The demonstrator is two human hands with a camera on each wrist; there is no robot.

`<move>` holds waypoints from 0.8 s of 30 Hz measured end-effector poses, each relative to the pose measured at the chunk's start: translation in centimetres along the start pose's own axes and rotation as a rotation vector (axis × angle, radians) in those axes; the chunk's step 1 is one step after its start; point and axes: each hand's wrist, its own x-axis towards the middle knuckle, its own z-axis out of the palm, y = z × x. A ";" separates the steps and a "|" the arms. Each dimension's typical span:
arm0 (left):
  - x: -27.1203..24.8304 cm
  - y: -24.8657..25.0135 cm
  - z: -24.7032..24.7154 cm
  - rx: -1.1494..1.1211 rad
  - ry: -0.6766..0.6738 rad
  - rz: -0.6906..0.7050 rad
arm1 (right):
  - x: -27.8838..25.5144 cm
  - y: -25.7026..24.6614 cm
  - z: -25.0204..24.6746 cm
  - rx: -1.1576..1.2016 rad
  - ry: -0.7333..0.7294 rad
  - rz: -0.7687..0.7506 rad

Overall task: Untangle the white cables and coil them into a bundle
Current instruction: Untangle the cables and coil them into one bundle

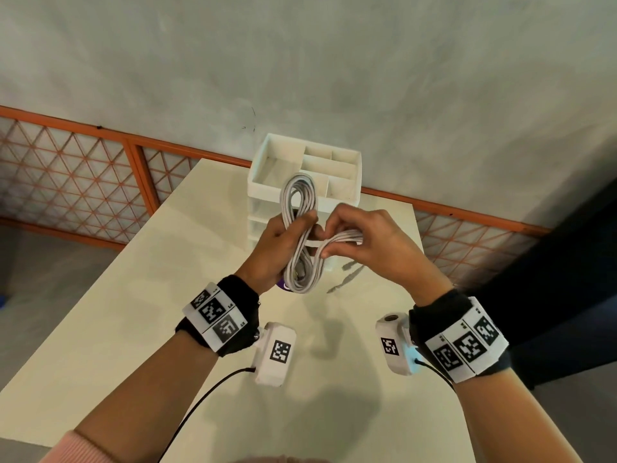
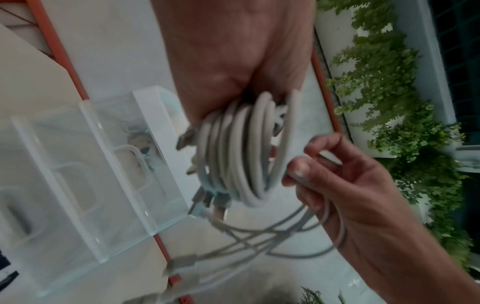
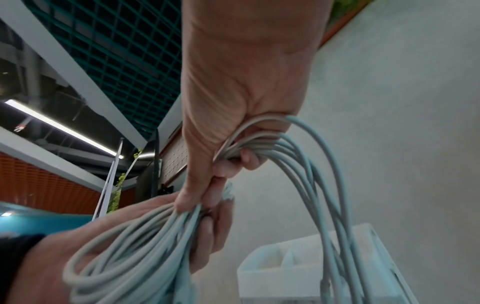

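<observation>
Cream table fills the lower head view, its far edge meeting an orange-framed lattice rail from 9 to 3 o'clock. At 12 o'clock of the hands stands a white compartmented desk organiser on clear drawers; the compartments in view look empty. Both hands are raised above the table, mid-frame. Left hand, fingers curled, grips the waist of the white cables, already gathered into a long multi-strand coil with one loop standing up toward 12 and one hanging toward 6. Right hand, at 3 o'clock of the left hand, pinches a bunch of strands between thumb and fingers, drawing them across the coil's waist. The left wrist view shows several plug ends clustered at the lower loop and loose tails trailing below. Judged step: wrapping the free length round the middle to bind the bundle; coiling looks mostly done. To do it well: hold the waist firmly with the left hand so the loops do not spread, lay each turn snug beside the last, keep tension even, and mind the dangling plugs, which could snag in a loop.
</observation>
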 end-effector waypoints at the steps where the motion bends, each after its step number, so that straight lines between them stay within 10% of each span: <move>1: -0.2 0.2 0.4 -0.002 -0.029 0.001 | 0.1 -0.3 -0.1 -0.025 -0.008 -0.010; 11: -1.5 0.4 1.0 0.009 -0.206 -0.195 | -0.1 -1.1 -0.1 -0.312 0.017 -0.034; 24: -1.4 -0.2 -1.9 0.010 -0.290 -0.295 | -0.8 1.3 -1.9 -0.003 -0.211 0.190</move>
